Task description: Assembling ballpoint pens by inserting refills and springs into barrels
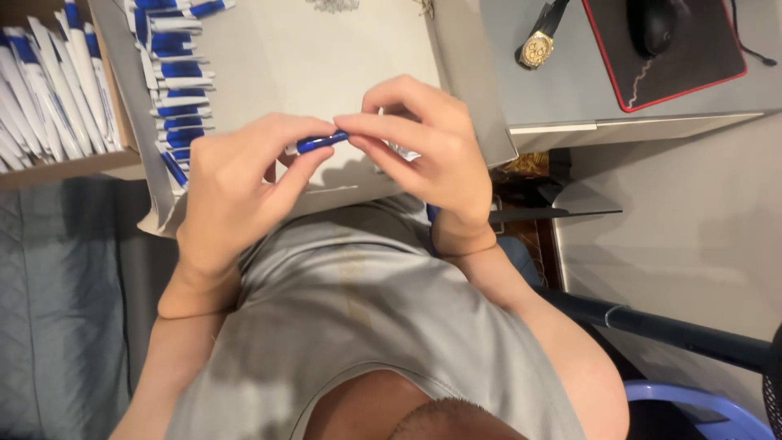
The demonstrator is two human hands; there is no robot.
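My left hand (pixel 240 183) and my right hand (pixel 423 143) meet over a grey cardboard sheet (pixel 309 57) on my lap. Between their fingertips they hold a small blue pen part (pixel 320 143). The left thumb and forefinger pinch its left end, and the right fingertips pinch its right end. A bit of white, partly hidden, sticks out under my right fingers (pixel 403 151). A row of blue-and-white pens (pixel 181 90) lies along the sheet's left edge, just beyond my left hand.
A cardboard box of more blue-and-white pens (pixel 49 90) sits at upper left. On the grey desk (pixel 570 81) at upper right lie a gold wristwatch (pixel 539 45) and a black mouse (pixel 654 24) on a red-edged pad (pixel 692 65). A blue plastic stool (pixel 692 407) stands at lower right.
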